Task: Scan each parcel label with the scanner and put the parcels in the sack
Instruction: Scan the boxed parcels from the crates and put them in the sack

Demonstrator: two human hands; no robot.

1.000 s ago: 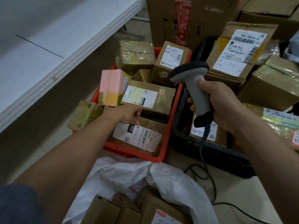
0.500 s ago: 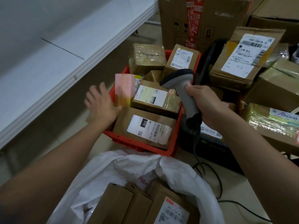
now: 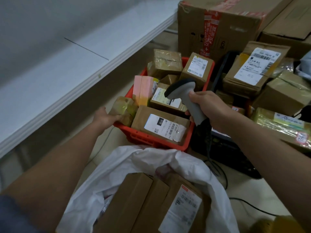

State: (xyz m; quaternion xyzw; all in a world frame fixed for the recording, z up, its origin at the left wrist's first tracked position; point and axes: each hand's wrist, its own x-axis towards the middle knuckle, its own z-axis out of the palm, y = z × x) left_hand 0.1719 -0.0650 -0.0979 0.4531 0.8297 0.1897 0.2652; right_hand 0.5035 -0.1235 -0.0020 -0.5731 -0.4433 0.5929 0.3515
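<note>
Head view only.

Left hand: forearm runs in from bottom left, reaching forward to the near-left corner of the red crate. Its grip is grasping a small taped parcel that sits on that corner; fingers curl under it, thumb on the outer side.

Right hand: forearm comes in from the right edge, wrist roughly level. Grip is clenched around the handle of the grey scanner. The scanner head points left and down over the crate, above the labelled parcels. Its cable drops from the handle to the floor.

Room: the crate is packed. A flat brown parcel with a white label lies against the near wall, a pink box stands upright just behind the taped parcel. A white shelf edge runs diagonally along the left, well apart from the crate, with open floor between. A black crate touches the red one on the right; stacked boxes crowd behind and to the right.

White sack lies open just in front of the red crate, mouth up, with brown parcels already inside, one label visible.
</note>
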